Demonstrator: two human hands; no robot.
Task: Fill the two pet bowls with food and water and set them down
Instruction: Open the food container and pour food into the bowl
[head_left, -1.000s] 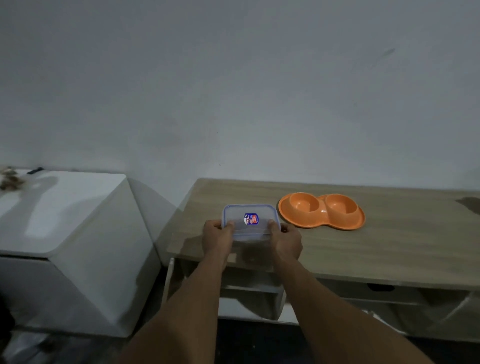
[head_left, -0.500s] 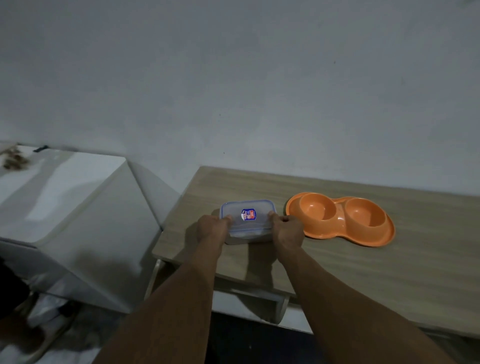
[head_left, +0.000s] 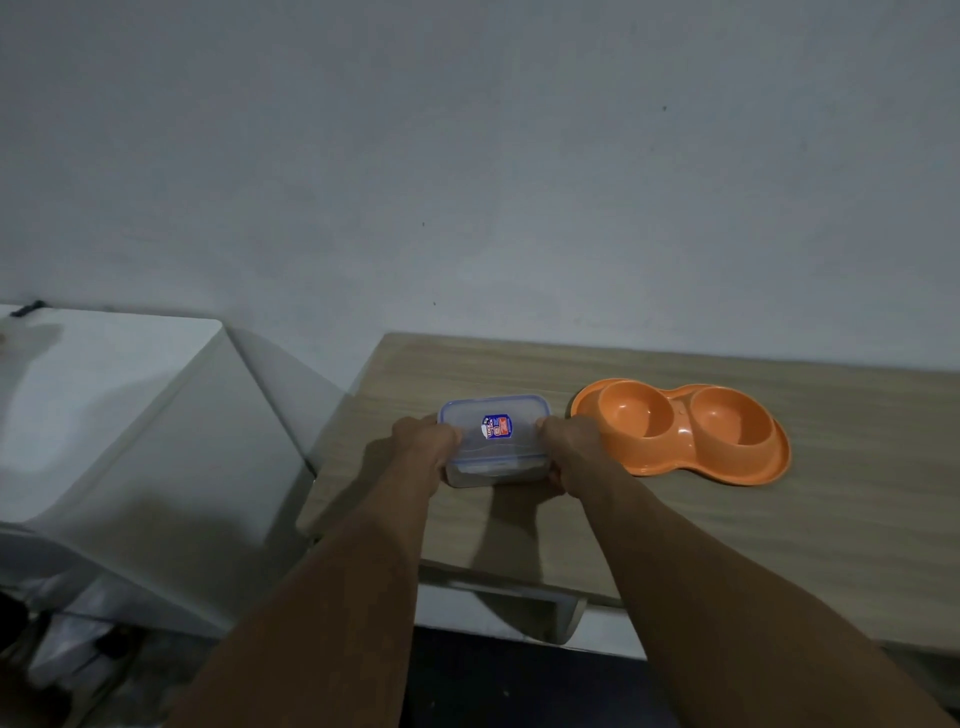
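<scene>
Gripping a clear lidded food container (head_left: 493, 431) at its two short ends, the person is bracing it on the wooden table (head_left: 831, 530) near the table's left edge. The left hand (head_left: 422, 442) is curling its fingers around the left end and the right hand (head_left: 570, 448) is doing the same at the right end. Thumbs are lying on the blue-rimmed lid, while the other fingertips are tucked down the sides, out of sight. Holding both ends at once is probably meant to reach the lid's side clips, and it is also keeping the box from sliding. Whether any clip is already released cannot be told. The lid is sitting flat, its sticker facing up, and the contents are too dim to make out.

Just beside the right hand, the orange double pet bowl (head_left: 680, 434) is lying flat on the table with both wells looking empty. Having it that close is likely keeping the pour short once the lid is off. No water source is showing. A white cabinet (head_left: 104, 415) is standing to the left, apart from the table.
</scene>
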